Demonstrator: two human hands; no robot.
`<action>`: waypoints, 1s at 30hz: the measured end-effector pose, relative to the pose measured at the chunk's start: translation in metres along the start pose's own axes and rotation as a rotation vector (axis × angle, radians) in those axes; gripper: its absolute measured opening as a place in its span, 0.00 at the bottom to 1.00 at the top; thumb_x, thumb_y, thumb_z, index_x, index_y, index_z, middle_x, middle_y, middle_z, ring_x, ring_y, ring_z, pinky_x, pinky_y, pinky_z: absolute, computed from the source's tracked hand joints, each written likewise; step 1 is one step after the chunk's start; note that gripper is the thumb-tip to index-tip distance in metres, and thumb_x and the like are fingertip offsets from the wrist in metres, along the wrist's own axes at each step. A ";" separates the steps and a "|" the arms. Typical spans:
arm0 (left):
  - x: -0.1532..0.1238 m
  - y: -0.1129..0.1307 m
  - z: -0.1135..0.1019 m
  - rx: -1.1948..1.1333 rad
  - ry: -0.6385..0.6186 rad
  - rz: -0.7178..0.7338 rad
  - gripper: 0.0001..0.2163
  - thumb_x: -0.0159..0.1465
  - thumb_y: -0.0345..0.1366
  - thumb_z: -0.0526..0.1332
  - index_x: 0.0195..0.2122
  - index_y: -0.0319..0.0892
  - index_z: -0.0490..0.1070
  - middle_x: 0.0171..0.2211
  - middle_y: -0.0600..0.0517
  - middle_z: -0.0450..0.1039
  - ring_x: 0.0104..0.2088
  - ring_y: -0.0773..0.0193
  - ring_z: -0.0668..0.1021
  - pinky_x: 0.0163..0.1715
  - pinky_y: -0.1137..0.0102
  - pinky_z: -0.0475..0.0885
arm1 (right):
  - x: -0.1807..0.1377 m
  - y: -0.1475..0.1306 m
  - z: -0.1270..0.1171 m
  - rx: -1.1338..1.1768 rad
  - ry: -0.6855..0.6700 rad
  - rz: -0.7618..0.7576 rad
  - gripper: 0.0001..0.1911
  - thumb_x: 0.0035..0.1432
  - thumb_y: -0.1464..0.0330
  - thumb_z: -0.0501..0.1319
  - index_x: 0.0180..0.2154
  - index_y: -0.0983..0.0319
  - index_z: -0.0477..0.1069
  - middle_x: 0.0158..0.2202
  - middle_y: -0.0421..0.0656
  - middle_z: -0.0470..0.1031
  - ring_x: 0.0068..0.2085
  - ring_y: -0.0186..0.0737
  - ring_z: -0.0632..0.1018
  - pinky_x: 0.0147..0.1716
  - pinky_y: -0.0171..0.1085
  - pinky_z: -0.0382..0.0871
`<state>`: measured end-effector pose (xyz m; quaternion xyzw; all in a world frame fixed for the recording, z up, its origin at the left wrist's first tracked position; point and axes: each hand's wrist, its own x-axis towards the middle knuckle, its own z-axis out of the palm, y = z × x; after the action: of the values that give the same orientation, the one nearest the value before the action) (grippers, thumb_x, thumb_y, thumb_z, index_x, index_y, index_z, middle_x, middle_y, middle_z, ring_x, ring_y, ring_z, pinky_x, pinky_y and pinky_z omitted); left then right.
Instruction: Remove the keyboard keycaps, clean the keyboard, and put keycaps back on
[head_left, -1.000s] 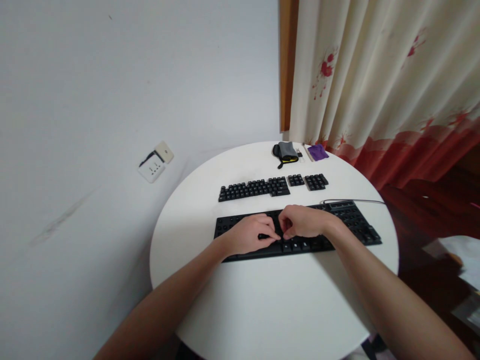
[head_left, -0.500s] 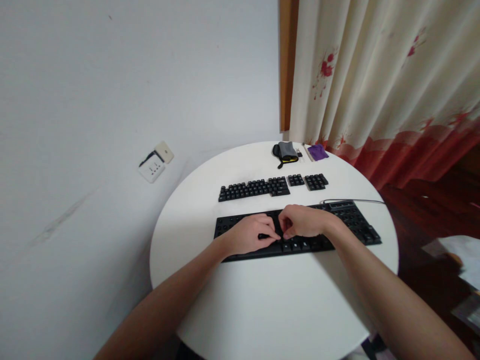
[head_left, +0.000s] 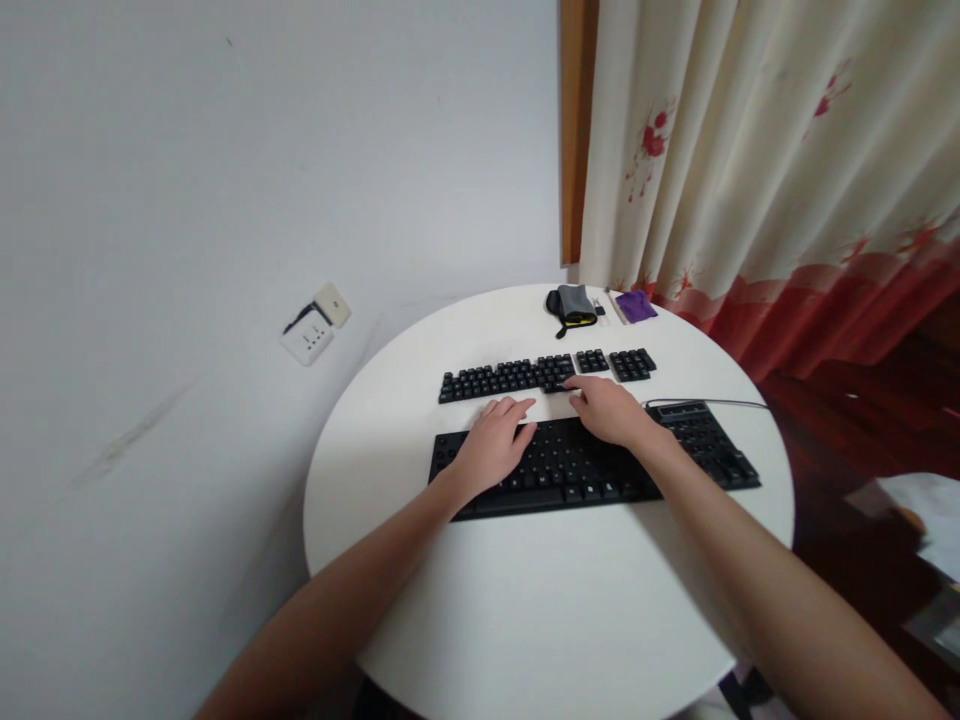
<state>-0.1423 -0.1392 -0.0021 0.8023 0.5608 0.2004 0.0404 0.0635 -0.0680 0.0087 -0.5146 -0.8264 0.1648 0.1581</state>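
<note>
White round counter mid-frame. Left hand flat, fingers spread on black keyboard. Right hand open, fingertips touching loose keycap rows above.

Soft, even indoor light, faint shadows, slight overall softness, wide-angle stretching toward the edges.

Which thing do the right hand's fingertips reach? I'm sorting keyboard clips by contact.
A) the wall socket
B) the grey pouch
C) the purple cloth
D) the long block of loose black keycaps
D: the right hand stretches beyond the keyboard, its fingertips at the right end of the long block of loose black keycaps.
</note>
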 end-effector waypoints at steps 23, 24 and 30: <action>0.040 0.006 0.011 0.167 -0.042 -0.086 0.14 0.70 0.38 0.54 0.48 0.47 0.78 0.42 0.47 0.75 0.43 0.59 0.77 0.46 0.67 0.72 | 0.006 0.003 0.006 -0.111 -0.011 0.117 0.15 0.63 0.67 0.57 0.49 0.57 0.77 0.50 0.49 0.78 0.50 0.48 0.77 0.47 0.41 0.68; 0.041 0.006 0.011 0.156 -0.021 -0.068 0.12 0.70 0.38 0.56 0.45 0.46 0.80 0.42 0.47 0.75 0.43 0.59 0.77 0.47 0.67 0.71 | 0.006 0.004 0.006 -0.106 0.004 0.121 0.13 0.62 0.67 0.58 0.46 0.57 0.78 0.48 0.48 0.78 0.49 0.48 0.78 0.46 0.40 0.68; 0.042 0.004 0.012 0.055 -0.023 -0.040 0.08 0.66 0.35 0.61 0.39 0.42 0.81 0.39 0.47 0.80 0.44 0.54 0.78 0.50 0.61 0.71 | 0.005 0.005 0.005 -0.071 0.117 0.101 0.06 0.57 0.69 0.64 0.35 0.59 0.80 0.44 0.47 0.79 0.46 0.46 0.78 0.44 0.38 0.68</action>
<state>-0.1222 -0.0997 -0.0008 0.7940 0.5816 0.1747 0.0287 0.0631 -0.0621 0.0029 -0.5695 -0.7942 0.1129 0.1795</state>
